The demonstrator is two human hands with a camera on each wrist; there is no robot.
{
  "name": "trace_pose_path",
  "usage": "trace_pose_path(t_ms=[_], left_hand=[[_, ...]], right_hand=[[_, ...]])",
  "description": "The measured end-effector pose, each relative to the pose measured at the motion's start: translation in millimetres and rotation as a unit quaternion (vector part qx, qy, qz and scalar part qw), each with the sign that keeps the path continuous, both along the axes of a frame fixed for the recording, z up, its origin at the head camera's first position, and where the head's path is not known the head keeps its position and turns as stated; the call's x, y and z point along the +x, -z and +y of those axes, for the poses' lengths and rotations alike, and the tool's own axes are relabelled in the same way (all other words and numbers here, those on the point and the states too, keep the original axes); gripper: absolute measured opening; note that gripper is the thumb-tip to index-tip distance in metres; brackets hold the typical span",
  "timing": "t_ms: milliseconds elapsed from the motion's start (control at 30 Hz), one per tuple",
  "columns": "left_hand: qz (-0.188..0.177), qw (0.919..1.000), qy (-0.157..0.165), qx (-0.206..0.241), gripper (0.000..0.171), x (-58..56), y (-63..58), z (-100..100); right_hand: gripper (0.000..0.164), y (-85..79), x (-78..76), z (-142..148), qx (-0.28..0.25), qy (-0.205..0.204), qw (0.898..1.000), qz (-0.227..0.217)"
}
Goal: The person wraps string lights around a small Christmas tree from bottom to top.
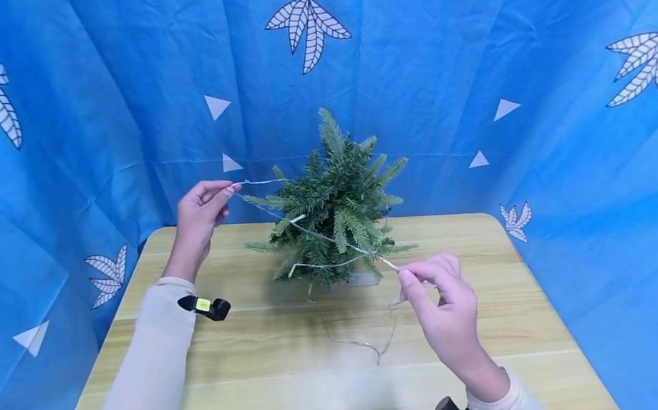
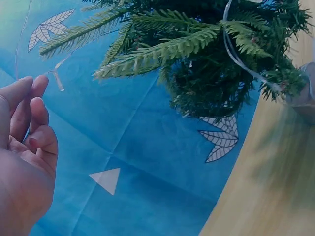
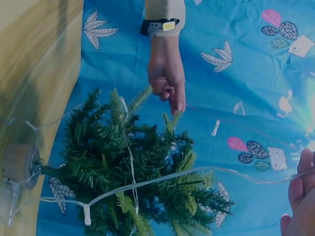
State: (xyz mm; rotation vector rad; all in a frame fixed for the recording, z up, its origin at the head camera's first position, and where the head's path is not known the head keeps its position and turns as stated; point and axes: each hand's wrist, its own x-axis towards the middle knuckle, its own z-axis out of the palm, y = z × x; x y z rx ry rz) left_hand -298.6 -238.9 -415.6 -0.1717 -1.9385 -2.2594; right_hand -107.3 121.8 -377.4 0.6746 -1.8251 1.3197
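Observation:
A small artificial Christmas tree stands on the table. Thin string lights with small clear bulbs run across its branches. My left hand, left of the treetop, pinches the wire between thumb and fingertips; one strand leads from there to behind the tree. In front and to the right, my right hand pinches another part of the wire, with a stretch crossing the tree's front between both hands. The right wrist view shows the tree's round wooden base and a clear box beside it.
A slack loop of wire lies on the wooden table in front of the tree. Blue patterned cloth hangs close behind the table and along both sides. Each wrist carries a strapped black camera.

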Motion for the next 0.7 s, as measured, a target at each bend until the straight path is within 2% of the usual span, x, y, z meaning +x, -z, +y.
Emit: trace_pose_path(t_ms=[167, 333, 700], left_hand=[[0.010, 0.9997, -0.003, 0.023, 0.022, 5.5, 8.6, 1], [0.008, 0.9991, -0.010, 0.040, 0.023, 12.3, 19.3, 1], [-0.025, 0.9996, -0.013, -0.006, 0.025, 27.2, 37.1, 11]], right_hand=[[0.007, 3.4, -0.3, 1, 0.003, -0.031, 0.999, 0.028], [0.009, 7.5, 1.1, 1, 0.004, -0.053, 0.998, 0.039], [0.007, 10.5, 2.9, 8, -0.012, -0.081, 0.995, 0.065]])
